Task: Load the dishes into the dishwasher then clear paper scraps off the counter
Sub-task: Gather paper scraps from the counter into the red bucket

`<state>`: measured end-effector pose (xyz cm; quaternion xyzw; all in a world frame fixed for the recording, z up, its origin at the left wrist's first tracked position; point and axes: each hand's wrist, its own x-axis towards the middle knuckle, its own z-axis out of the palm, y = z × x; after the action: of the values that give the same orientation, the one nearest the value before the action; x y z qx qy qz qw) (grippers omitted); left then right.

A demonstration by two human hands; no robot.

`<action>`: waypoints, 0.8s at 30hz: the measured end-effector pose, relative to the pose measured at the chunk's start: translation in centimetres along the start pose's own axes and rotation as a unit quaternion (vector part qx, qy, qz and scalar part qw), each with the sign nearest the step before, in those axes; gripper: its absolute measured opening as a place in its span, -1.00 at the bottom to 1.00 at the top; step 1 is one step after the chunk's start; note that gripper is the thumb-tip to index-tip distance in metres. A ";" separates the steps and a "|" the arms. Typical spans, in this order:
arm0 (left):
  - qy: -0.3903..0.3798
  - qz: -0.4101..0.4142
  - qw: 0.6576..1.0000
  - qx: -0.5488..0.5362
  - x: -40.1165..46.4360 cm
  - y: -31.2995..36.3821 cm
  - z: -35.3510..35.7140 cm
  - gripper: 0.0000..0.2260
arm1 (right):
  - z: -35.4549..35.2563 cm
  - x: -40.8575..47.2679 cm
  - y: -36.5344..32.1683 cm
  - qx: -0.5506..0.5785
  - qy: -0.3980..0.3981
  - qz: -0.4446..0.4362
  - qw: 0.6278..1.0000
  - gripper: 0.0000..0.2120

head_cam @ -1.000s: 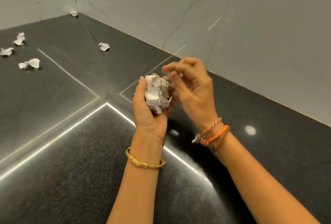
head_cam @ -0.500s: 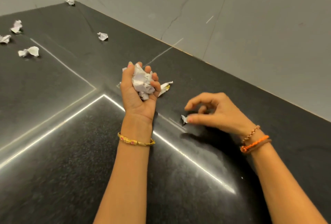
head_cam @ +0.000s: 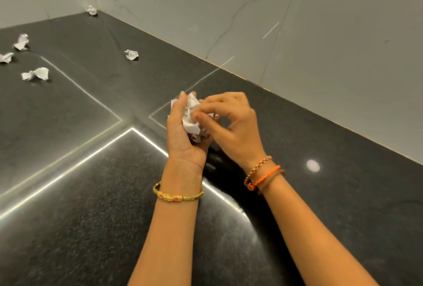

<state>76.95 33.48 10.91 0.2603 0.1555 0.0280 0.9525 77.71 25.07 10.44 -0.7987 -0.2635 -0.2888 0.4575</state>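
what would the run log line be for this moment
phase: clearing scraps | left hand: grips paper wad | right hand: pressing a piece into wad | counter: five loose scraps left, far left and back corner

Home kitchen, by the look. Polished black speckled stone counter [head_cam: 68, 228] running into a corner, seams visible. Grey marble-look veined wall panels [head_cam: 320, 34] as backsplash. Ceiling light glare on the stone. Crumpled paper scraps [head_cam: 35, 74] scattered across the far countertop.
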 end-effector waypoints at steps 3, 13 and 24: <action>0.009 -0.002 0.998 -0.056 0.4 0.7 -0.5 -0.83 | 0.7 0.4 1.2 0.123 0.068 0.121 0.983 -0.95; 0.019 0.027 0.994 -0.101 0.8 1.1 -1.1 -0.82 | 0.8 -0.5 3.7 -0.112 -0.174 0.070 0.976 -0.87; 0.027 0.023 0.995 -0.091 -0.1 0.2 -0.1 -0.79 | -1.8 -2.2 2.1 0.000 0.005 0.224 0.974 -0.89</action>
<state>76.80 33.69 10.93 0.1751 0.1715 0.0708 0.9669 77.29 22.24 8.42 -0.8359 -0.0755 -0.1824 0.5121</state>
